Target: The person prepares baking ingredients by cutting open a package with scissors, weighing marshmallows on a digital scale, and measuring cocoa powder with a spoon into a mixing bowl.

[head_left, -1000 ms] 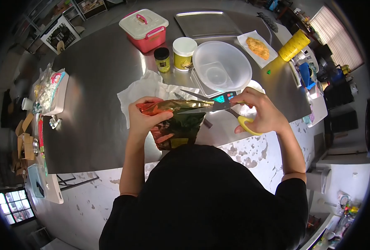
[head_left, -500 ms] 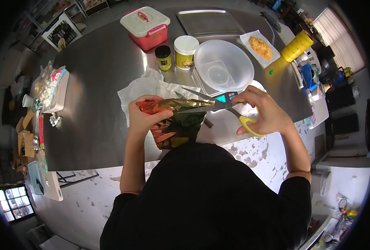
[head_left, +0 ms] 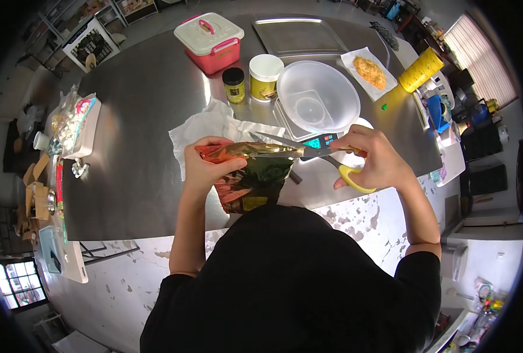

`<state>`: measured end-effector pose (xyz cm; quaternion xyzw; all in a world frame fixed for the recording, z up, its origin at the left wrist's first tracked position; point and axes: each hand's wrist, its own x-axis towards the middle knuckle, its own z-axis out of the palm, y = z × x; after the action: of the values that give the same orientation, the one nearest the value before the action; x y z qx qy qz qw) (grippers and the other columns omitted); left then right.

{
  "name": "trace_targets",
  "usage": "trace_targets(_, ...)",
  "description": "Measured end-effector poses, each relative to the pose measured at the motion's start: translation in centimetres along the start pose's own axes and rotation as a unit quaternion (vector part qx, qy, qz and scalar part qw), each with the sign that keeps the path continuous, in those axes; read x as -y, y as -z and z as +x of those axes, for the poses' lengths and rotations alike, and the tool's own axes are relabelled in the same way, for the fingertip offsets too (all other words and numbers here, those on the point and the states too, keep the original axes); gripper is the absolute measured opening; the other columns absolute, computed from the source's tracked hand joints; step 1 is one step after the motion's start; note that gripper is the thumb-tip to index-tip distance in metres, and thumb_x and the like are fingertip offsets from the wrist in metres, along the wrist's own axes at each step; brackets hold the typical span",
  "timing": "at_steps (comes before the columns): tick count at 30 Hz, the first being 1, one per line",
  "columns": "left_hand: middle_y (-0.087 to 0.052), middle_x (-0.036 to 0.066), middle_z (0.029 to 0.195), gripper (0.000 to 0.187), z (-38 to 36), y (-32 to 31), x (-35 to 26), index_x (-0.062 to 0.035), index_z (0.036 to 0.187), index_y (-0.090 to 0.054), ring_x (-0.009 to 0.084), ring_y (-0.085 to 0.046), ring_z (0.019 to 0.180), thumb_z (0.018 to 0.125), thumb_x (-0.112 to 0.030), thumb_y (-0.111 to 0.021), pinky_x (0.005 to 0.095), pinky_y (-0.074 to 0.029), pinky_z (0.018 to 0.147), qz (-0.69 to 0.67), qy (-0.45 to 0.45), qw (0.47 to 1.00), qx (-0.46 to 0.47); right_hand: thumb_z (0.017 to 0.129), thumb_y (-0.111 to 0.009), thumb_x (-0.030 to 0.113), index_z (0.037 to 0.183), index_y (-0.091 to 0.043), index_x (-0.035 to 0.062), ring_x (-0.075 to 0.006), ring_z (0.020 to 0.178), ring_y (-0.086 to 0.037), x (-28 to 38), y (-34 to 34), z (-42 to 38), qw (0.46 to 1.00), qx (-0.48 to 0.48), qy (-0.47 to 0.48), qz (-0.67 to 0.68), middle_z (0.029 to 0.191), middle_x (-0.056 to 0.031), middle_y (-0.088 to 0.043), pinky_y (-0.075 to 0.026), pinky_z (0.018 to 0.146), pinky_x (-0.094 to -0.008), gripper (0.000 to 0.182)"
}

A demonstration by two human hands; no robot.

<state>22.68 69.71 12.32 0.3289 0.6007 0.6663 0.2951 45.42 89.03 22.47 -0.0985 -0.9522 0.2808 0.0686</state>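
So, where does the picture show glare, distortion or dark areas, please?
Head view: fisheye distortion curves the metal table; the corners are black; glare streaks the tabletop near the pink container; the foil pouch shines along its top; the scale display reads unclearly.

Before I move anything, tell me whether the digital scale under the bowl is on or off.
On: the digital scale shows a lit blue-green display just beyond the scissors.

I log my scissors (head_left: 317,152): yellow handles (head_left: 357,180). Beyond them: translucent tub (head_left: 318,97). Beyond-left of them: pink box (head_left: 219,60), off-white lid (head_left: 201,36).
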Motion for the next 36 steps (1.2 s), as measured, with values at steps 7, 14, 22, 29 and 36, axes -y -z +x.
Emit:
trace_targets(7, -0.062, 0.006, 0.073, 0.034, 0.0, 0.1, 0.0, 0.0035, 0.081, -0.057, 0.0101, -0.058, 0.064, 0.054, -0.004, -0.077, 0.0213, -0.047, 0.061, -0.003, 0.008, 1.0, -0.001, 0.048, -0.083, 0.022, 0.09, -0.062, 0.0024, -0.0148, 0.054, -0.046, -0.8, -0.3, 0.2, 0.999, 0.015, -0.029, 0.027, 0.067, -0.0059, -0.051, -0.038, 0.049, -0.0258, 0.051)
trace_targets(14, -0.062, 0.007, 0.075, 0.034, 0.3, 0.4, 0.5, 0.0035, 0.081, -0.059, 0.0102, -0.059, 0.067, 0.056, -0.008, -0.079, 0.0222, -0.048, 0.063, -0.036, 0.011, 0.999, 0.026, 0.049, -0.082, 0.019, 0.084, -0.064, 0.0011, -0.0135, 0.051, -0.046, -1.0, -0.2, 0.3, 1.0, 0.006, -0.017, 0.012, 0.059, -0.0045, -0.049, -0.037, 0.047, -0.0247, 0.043)
trace_targets(22, -0.062, 0.007, 0.074, 0.034, 0.4, -0.1, 0.0, 0.0033, 0.08, -0.058, 0.0101, -0.058, 0.065, 0.054, -0.004, -0.078, 0.0215, -0.048, 0.061, -0.022, 0.024, 0.999, 0.025, 0.05, -0.082, 0.02, 0.087, -0.063, -0.0011, -0.0151, 0.056, -0.05, 0.5, -0.6, 1.6, 0.999, 0.026, -0.025, 0.019, 0.066, -0.007, -0.052, -0.039, 0.048, -0.0252, 0.047)
trace_targets(29, -0.063, 0.008, 0.075, 0.034, 0.3, 0.3, 0.0, 0.0054, 0.083, -0.058, 0.0105, -0.059, 0.067, 0.056, -0.004, -0.077, 0.0217, -0.048, 0.063, -0.038, 0.041, 0.998, 0.026, 0.048, -0.083, 0.025, 0.089, -0.063, 0.0003, -0.0167, 0.057, -0.051, 0.8, -1.4, 3.2, 0.999, 0.022, 0.006, 0.036, 0.067, -0.0071, -0.053, -0.04, 0.05, -0.0269, 0.051)
trace_targets(36, -0.062, 0.013, 0.084, 0.03, 0.4, 1.3, 1.1, 0.0075, 0.086, -0.058, 0.0149, -0.06, 0.077, 0.065, -0.01, -0.072, 0.0258, -0.049, 0.07, -0.032, -0.026, 0.996, 0.073, 0.047, -0.084, 0.023, 0.085, -0.064, 0.0012, -0.0136, 0.052, -0.047, 0.4, -1.5, 3.0, 0.999, 0.026, -0.031, 0.031, 0.063, -0.005, -0.052, -0.037, 0.047, -0.0247, 0.048)
